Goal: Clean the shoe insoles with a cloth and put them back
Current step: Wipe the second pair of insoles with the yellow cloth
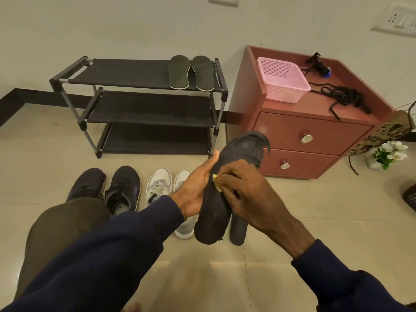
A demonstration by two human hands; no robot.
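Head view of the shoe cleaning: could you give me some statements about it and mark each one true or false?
1. The left hand holds the black insole. True.
2. The right hand is empty. False: it presses a yellow cloth against the insole.
3. Two dark insoles lie on the top shelf of the shoe rack. True.
4. The pink basket stands on the floor. False: it stands on top of the red-brown cabinet.
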